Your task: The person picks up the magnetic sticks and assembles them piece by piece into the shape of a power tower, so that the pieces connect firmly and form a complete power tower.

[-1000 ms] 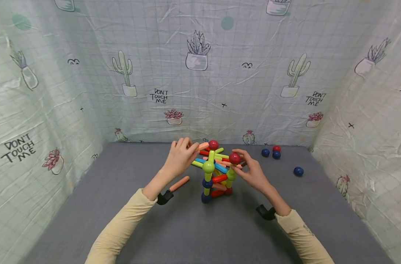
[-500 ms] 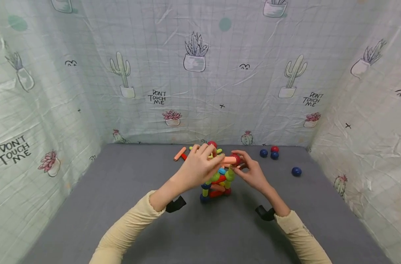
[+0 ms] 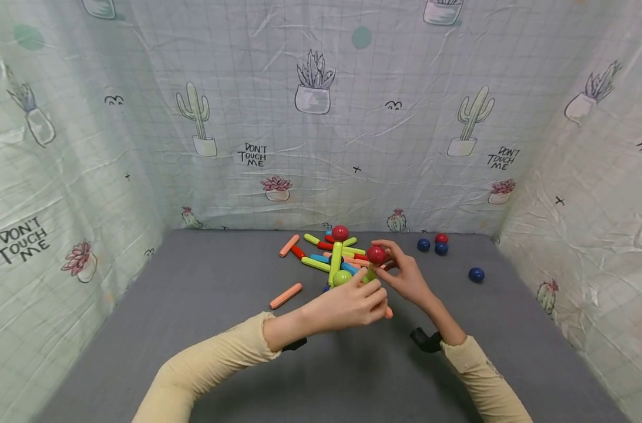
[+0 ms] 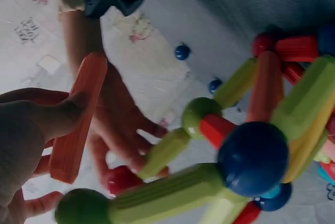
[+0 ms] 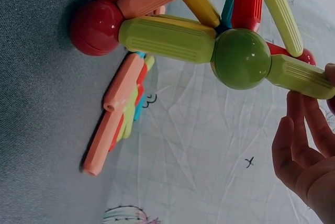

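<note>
A structure of colourful rods and balls stands in the middle of the table, partly hidden by my left hand in the head view. My left hand (image 3: 349,302) is in front of it, pinching a salmon-orange rod (image 4: 78,119) with the thumb across it. My right hand (image 3: 405,276) grips an upright yellow-green rod (image 5: 301,76) near its upper end, just under a red ball (image 3: 376,255). That rod joins a green ball (image 5: 242,59) below. Another green ball (image 3: 342,278) and a taller red ball (image 3: 340,233) belong to the structure's left side.
Loose rods in several colours lie behind and left of the structure, including a yellow-green rod (image 3: 315,264). One salmon rod (image 3: 286,296) rests on the grey table (image 3: 204,270) at left. Several balls, such as a blue ball (image 3: 476,274), lie at right. Printed curtains enclose the table.
My left hand has carried the salmon rod from the structure's left side, across to the right red ball, then down in front of the structure. My right hand keeps its grip, nearly still.
</note>
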Tool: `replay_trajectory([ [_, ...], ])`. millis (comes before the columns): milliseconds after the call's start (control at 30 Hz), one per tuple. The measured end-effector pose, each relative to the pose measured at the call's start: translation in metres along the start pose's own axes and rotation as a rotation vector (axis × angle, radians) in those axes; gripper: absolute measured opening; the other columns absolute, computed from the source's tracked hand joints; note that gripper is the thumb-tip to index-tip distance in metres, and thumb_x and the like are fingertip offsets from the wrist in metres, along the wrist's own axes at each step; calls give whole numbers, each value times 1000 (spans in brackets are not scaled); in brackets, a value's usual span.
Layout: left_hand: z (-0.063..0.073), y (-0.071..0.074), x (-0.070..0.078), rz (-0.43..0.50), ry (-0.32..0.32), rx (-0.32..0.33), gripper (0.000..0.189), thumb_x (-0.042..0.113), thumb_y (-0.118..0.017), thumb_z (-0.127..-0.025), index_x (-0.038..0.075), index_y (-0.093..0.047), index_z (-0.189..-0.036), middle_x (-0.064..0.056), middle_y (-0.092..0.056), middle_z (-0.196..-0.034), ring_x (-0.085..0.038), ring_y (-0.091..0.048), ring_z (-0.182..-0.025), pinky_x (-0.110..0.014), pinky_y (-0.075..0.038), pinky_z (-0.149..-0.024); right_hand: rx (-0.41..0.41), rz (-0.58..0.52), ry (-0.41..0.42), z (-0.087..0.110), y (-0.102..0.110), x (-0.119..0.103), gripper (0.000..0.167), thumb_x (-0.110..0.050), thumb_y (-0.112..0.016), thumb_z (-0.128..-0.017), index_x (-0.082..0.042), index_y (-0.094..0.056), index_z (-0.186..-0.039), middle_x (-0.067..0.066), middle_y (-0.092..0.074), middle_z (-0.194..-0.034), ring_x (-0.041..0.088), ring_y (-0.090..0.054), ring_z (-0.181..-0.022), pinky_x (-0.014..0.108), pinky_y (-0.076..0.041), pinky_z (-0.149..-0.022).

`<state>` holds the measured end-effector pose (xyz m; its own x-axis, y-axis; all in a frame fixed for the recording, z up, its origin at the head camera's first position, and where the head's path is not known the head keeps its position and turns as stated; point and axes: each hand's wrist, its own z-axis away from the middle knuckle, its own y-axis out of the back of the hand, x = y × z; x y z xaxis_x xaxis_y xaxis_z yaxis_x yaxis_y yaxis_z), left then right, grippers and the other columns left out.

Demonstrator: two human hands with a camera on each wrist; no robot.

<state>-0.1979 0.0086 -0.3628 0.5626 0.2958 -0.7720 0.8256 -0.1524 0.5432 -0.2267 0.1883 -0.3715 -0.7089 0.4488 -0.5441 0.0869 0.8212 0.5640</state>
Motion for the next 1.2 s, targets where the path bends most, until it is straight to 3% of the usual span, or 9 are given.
replay_trajectory([
  [167,1,-10,0,-12,31,-60,18,27,-51,-90,21,-61,-105,5,-59,-93,-13,-53,-92,-40,-37,-93,3,-12,-6,0,-1,3,46,5,-63,-77,0,-45,-120,18,-65,-91,26,-62,-71,30,-51,-60],
  [433,6,-14,-4,-34,152,-104,25,24,-50,-91,15,-60,-112,1,-59,-98,-16,-54,-94,-41,-43,-90,-18,-26,-37,0,0,4,47,4,-62,-78,1,-44,-121,20,-64,-96,26,-62,-76,24,-52,-62],
  [633,5,-15,-9,-71,242,-210,21,27,-55,-88,16,-67,-100,0,-62,-93,-17,-54,-87,-33,-45,-82,-24,-28,-46,-1,1,5,47,3,-62,-79,-1,-44,-122,20,-64,-98,26,-63,-79,26,-52,-63],
  [833,1,-17,-18,-6,216,-278,25,43,-57,-83,26,-70,-96,6,-65,-94,-14,-53,-86,-33,-41,-81,-29,-26,-68,-1,3,5,47,2,-62,-79,0,-44,-122,20,-64,-99,26,-63,-76,22,-51,-64],
  [1000,-3,-19,-22,75,199,-329,33,49,-58,-80,26,-68,-100,7,-65,-102,-16,-54,-93,-36,-41,-86,-42,-37,-65,-1,3,5,47,2,-62,-79,-1,-43,-123,21,-63,-99,27,-63,-74,22,-51,-63],
  [1100,-1,-19,-24,99,242,-326,47,58,-58,-75,24,-65,-107,6,-65,-102,-17,-54,-95,-42,-38,-91,-54,-48,-61,-1,3,5,48,3,-61,-79,-1,-43,-123,22,-63,-102,28,-62,-75,22,-51,-63],
  [1200,6,-15,-26,155,364,-219,46,54,-61,-75,23,-63,-109,6,-63,-99,-17,-52,-93,-46,-36,-89,-74,-54,-55,-1,4,6,48,4,-61,-80,0,-43,-124,21,-63,-102,28,-62,-76,23,-51,-62],
])
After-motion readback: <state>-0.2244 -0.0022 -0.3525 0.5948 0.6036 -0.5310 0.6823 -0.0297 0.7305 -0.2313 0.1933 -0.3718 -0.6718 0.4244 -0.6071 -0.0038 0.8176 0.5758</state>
